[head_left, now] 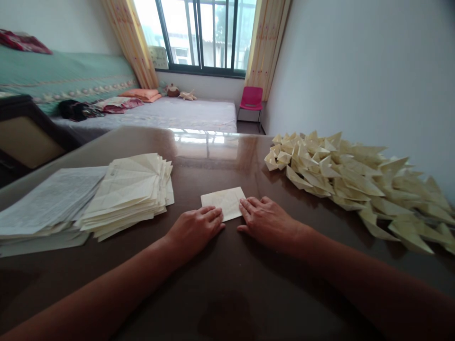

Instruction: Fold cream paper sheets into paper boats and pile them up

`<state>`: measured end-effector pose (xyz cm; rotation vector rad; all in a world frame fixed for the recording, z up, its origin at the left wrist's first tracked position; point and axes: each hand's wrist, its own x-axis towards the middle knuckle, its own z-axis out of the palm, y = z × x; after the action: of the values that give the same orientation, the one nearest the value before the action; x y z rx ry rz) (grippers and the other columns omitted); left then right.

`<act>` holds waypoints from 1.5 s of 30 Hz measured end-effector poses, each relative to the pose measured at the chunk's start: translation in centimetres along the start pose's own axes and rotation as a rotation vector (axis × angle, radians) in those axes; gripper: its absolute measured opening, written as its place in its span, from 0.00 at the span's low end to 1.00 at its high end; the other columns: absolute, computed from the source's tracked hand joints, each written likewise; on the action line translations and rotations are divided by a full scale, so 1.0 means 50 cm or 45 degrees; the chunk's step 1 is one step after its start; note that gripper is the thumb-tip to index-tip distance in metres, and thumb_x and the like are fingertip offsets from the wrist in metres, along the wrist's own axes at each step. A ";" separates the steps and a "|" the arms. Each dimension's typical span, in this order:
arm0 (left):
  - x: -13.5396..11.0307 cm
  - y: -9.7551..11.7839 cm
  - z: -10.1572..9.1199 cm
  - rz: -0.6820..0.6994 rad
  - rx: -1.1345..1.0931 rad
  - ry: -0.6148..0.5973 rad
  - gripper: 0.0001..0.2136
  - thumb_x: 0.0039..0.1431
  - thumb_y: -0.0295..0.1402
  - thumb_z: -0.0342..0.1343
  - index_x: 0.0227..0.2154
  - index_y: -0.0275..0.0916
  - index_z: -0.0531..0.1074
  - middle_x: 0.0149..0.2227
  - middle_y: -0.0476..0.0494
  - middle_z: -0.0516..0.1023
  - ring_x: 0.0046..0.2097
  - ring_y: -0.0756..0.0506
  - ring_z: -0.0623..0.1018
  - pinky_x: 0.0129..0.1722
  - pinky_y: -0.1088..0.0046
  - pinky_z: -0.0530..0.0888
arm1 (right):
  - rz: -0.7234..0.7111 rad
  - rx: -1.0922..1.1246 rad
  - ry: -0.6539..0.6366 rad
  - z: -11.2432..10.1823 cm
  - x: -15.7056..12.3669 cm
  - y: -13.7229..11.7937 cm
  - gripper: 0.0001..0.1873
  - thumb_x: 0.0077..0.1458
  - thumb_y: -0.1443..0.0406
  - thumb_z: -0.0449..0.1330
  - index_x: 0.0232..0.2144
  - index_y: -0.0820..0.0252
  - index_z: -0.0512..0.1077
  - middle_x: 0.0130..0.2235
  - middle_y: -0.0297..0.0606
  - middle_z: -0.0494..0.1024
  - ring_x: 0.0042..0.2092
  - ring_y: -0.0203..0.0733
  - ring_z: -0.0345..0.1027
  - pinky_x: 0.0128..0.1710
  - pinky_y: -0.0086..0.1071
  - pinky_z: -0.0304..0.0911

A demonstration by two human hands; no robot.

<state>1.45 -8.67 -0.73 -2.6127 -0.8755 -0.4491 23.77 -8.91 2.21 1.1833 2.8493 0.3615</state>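
A small folded cream paper (225,201) lies flat on the dark glossy table (227,284) in front of me. My left hand (195,229) rests palm down with its fingers stretched onto the paper's near left edge. My right hand (266,219) lies flat too, its fingertips pressing the paper's right near corner. Neither hand grips anything.
A stack of creased cream sheets (130,192) lies at the left, beside a pile of printed sheets (50,203). A large heap of folded paper shapes (355,180) fills the right side by the wall. Beyond the table are a bed (170,113) and a pink chair (250,99).
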 end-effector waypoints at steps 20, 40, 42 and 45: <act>0.008 -0.029 -0.027 -0.176 0.017 -0.149 0.08 0.61 0.28 0.53 0.41 0.42 0.74 0.40 0.46 0.77 0.43 0.45 0.73 0.33 0.75 0.71 | -0.385 0.221 0.298 -0.007 0.014 0.032 0.10 0.63 0.65 0.51 0.34 0.59 0.71 0.35 0.37 0.78 0.40 0.40 0.65 0.47 0.37 0.49; 0.000 -0.052 -0.057 0.166 -0.370 -0.286 0.15 0.63 0.28 0.46 0.48 0.45 0.72 0.51 0.49 0.75 0.51 0.45 0.73 0.49 0.69 0.72 | -0.457 1.093 -0.170 -0.020 0.016 0.111 0.12 0.58 0.63 0.57 0.42 0.56 0.76 0.43 0.37 0.79 0.45 0.40 0.68 0.48 0.31 0.59; 0.001 -0.053 -0.059 0.157 -0.387 -0.300 0.14 0.63 0.28 0.45 0.48 0.45 0.72 0.51 0.48 0.75 0.51 0.45 0.72 0.50 0.69 0.71 | -0.376 1.156 -0.163 -0.012 0.018 0.110 0.14 0.60 0.59 0.55 0.40 0.59 0.77 0.39 0.38 0.79 0.40 0.39 0.68 0.43 0.30 0.61; 0.002 -0.056 -0.064 0.141 -0.459 -0.316 0.13 0.63 0.28 0.46 0.46 0.44 0.73 0.49 0.47 0.75 0.51 0.46 0.72 0.50 0.70 0.71 | -0.107 1.257 -0.173 0.012 0.022 0.109 0.20 0.61 0.53 0.51 0.34 0.63 0.75 0.28 0.33 0.73 0.29 0.34 0.63 0.29 0.27 0.57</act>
<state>-0.80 -7.88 2.78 -3.0821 -0.7767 -0.2767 26.85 -4.28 2.96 1.0523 2.9367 -1.2005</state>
